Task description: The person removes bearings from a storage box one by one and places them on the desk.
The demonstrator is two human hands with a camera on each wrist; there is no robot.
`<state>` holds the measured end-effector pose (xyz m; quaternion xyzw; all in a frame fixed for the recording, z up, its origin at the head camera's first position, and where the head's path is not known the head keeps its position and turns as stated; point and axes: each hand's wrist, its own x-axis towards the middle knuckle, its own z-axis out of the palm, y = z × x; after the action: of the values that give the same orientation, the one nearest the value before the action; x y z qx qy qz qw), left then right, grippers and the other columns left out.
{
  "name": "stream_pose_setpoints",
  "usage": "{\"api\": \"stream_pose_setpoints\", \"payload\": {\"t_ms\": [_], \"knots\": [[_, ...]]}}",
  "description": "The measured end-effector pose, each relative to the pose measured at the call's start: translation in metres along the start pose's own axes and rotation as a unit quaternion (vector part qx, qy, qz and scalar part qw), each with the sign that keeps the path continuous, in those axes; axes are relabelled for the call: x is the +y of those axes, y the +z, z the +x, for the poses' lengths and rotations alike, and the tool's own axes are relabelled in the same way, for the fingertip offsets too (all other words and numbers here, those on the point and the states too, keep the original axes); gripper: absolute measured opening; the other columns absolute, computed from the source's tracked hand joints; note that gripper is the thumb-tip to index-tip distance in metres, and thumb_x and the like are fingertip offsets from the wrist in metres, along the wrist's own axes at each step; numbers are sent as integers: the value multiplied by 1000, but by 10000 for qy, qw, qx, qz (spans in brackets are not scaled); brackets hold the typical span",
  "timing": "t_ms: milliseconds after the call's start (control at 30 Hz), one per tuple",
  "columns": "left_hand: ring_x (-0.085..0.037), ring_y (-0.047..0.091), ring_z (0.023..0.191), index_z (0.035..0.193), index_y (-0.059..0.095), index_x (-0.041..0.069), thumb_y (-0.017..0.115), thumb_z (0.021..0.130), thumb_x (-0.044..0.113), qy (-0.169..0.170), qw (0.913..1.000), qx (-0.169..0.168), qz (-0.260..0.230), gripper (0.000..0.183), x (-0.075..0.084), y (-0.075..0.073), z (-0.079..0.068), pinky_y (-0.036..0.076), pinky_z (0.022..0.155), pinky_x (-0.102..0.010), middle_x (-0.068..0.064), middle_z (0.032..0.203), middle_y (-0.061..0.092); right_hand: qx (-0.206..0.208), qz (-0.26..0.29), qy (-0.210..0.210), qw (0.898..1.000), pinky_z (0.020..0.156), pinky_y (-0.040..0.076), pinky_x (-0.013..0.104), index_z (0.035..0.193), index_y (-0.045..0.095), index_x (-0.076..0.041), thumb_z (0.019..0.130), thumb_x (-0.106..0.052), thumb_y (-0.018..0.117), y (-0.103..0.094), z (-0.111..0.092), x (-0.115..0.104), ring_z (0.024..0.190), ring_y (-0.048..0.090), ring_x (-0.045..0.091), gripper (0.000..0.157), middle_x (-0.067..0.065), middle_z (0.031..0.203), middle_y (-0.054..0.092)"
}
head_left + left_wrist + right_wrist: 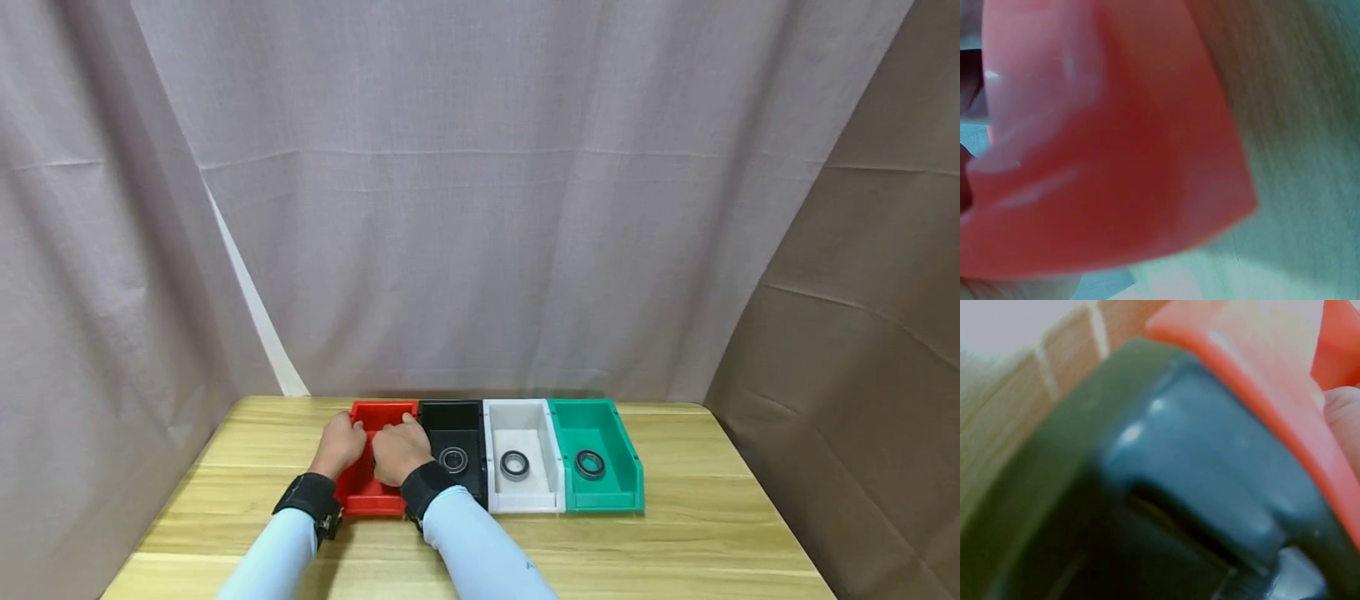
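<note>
A red bin point(372, 505) stands at the left end of a row of open plastic bins. My left hand point(339, 445) grips its left side wall, fingers curled over the rim. On its right wall, beside the black bin point(450, 410), my right hand point(401, 451) holds on with bent fingers. The red bin's wall point(1122, 156) fills much of the left wrist view, with bits of fingers at the left edge. In the right wrist view the black bin point(1204, 450) lies against the red bin point(1254, 369). My hands cover part of the red bin's inside.
One ring bearing point(453, 460) lies in the black bin, another bearing point(514, 465) in the white bin point(525, 503), a third bearing point(590, 464) in the green bin point(607, 502). The bins stand side by side on a wooden table point(675, 550), near its back edge and a grey curtain point(480, 250).
</note>
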<state>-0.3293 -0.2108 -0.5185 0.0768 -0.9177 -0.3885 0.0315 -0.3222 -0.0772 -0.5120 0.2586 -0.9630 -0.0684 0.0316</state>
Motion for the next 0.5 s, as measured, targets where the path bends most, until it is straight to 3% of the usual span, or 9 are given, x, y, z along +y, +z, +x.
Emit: {"api": "stream_pose_setpoints", "payload": {"t_ms": [300,500], "knots": [[-43,69,96,114,62,-16,50,103,8,30,9999,67,129,28,-3,6,4,58,86,-53,-34,109,70,65,128,49,9999,99,39,28,66,68,-25,84,-35,78,2,-1,2,83,64,11,23,-7,77,67],[-41,67,99,121,59,-17,50,104,8,-102,9999,-24,40,31,-4,4,5,57,88,-52,-34,115,69,165,222,12,9996,94,39,28,66,70,-25,84,-43,79,0,-2,2,85,65,12,27,-6,79,69]]}}
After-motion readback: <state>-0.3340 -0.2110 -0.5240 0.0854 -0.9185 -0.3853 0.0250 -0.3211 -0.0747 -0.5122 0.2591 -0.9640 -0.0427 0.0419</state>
